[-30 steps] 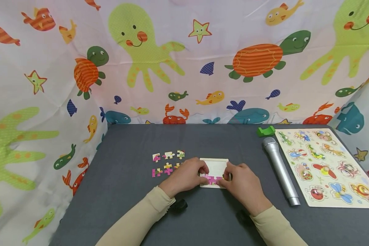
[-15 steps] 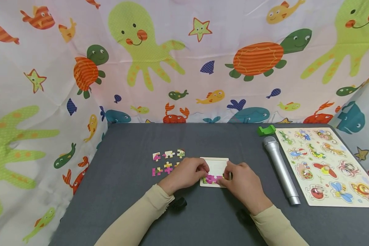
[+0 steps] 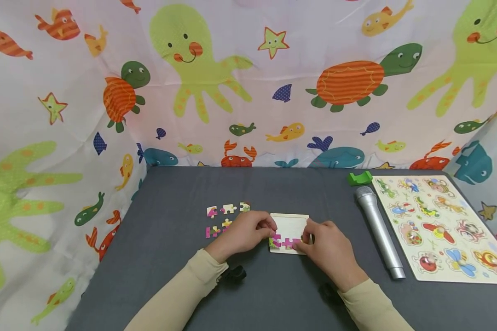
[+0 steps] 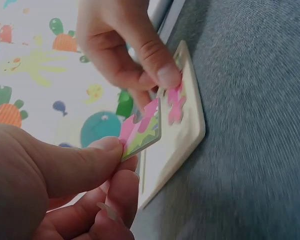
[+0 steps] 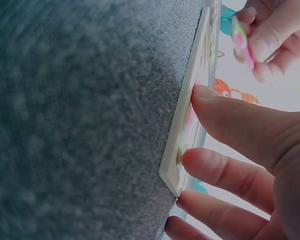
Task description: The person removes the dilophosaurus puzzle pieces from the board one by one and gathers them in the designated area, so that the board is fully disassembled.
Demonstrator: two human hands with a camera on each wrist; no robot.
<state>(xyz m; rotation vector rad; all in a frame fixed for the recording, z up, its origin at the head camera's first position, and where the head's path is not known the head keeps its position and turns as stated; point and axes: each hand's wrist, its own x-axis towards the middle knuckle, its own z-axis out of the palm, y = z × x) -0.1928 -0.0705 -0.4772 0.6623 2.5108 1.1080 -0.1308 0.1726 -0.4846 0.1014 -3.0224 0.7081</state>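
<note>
My left hand (image 3: 250, 230) pinches a pink and green jigsaw piece (image 4: 142, 127) between thumb and fingers, tilted and raised off the wooden puzzle tray (image 3: 290, 224). My right hand (image 3: 329, 246) grips the tray's near right corner, its thumb (image 5: 217, 107) by the near edge and fingertips along the right side. Pink puzzle pieces (image 4: 176, 106) lie in the tray beside the right thumb; the rest of the tray's inside shows pale wood. Part of the near right corner is hidden by the right hand.
Loose jigsaw pieces (image 3: 228, 208) lie in rows left of the tray, some hidden behind the left hand. A silver microphone (image 3: 378, 232), a green plastic block (image 3: 360, 178) and a wooden insect board (image 3: 443, 225) are on the right. A patterned curtain (image 3: 232, 69) stands behind the table.
My left hand has drawn slightly left and lifted a jigsaw piece from the tray's near row. The right hand has kept its place at the tray.
</note>
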